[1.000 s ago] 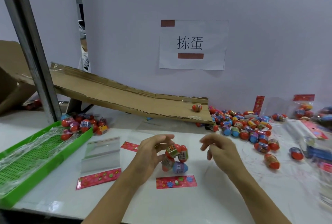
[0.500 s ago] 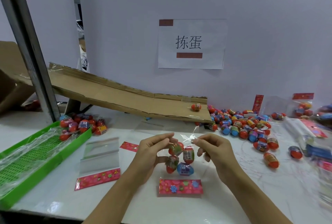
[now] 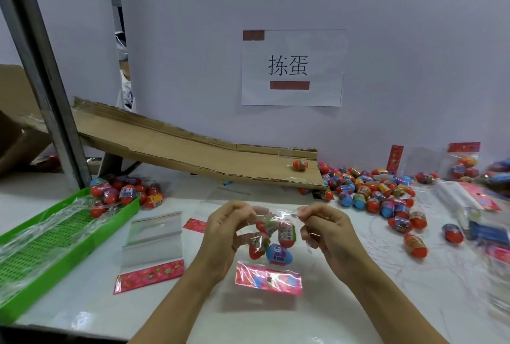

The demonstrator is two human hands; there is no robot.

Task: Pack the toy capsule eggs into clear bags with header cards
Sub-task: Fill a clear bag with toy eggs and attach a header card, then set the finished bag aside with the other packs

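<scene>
Nearest the camera, both forearms are reaching forward over the white worktop [image 3: 386,274]. The left hand [image 3: 225,236] and the right hand [image 3: 328,233] are holding one clear bag [image 3: 271,236] up between them, each with fingers curled and pinching an upper corner of the film, left at the left edge and right at the right edge. The bag is hanging below and between the two hands, above the worktop, with its pink header card [image 3: 268,279] at the lower end, closest to the viewer. Inside the bag, several capsule eggs [image 3: 278,241] are sitting clustered: a blue one lowest, red ones above and to the left; the exact count is hard to read through the film. To the left of the left hand, an empty bag [image 3: 152,236] is lying flat with its own pink card [image 3: 149,276] at the near end. Further left, a green tray [image 3: 69,255] is holding crinkled clear film, and a packed bag of eggs [image 3: 124,194] is resting at its far corner. To the right of the right hand, loose eggs [image 3: 380,197] are lying scattered well apart from the held bag, thickening into a pile toward the wall. Behind the hands, a cardboard ramp [image 3: 179,150] is sloping down to the right, with a single egg [image 3: 300,164] sitting near its low end. On the wall beyond, a paper sign [image 3: 292,67] is hanging.
</scene>
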